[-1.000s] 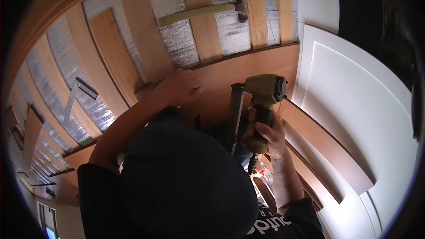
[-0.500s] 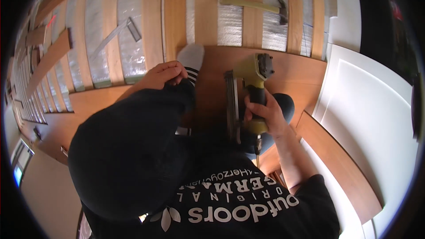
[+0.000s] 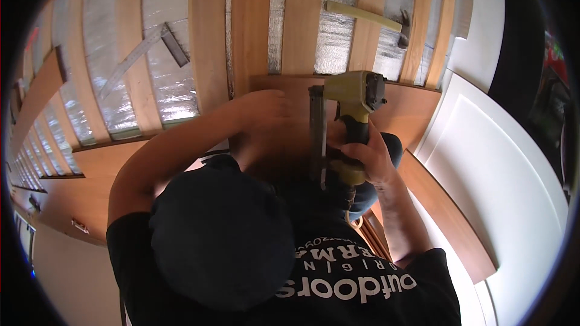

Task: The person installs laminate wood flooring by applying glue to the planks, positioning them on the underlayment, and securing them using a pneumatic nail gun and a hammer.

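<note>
My right hand [image 3: 368,157] grips the black handle of an olive pneumatic nail gun [image 3: 362,90], whose long dark magazine points down and whose hose fitting hangs below. My left hand [image 3: 269,108], blurred by motion, is over a reddish-brown board [image 3: 408,108] left of the gun; its fingers are too smeared to read. Above the board run pale wooden slats [image 3: 302,18] with silvery foil sheeting [image 3: 335,36] between them. A hammer [image 3: 362,13] with a light handle lies across the slats, and a metal square [image 3: 142,54] rests on those at upper left.
A white panel [image 3: 495,163] stands at right with a brown board [image 3: 447,217] along it. Loose brown boards [image 3: 42,90] lie over slats at far left. My dark cap [image 3: 220,235] and black shirt fill the lower middle; a trousered leg shows behind my right hand.
My left hand has moved right from half a second ago, now over the board where a socked foot showed. The nail gun stays in my right hand; the view has shifted.
</note>
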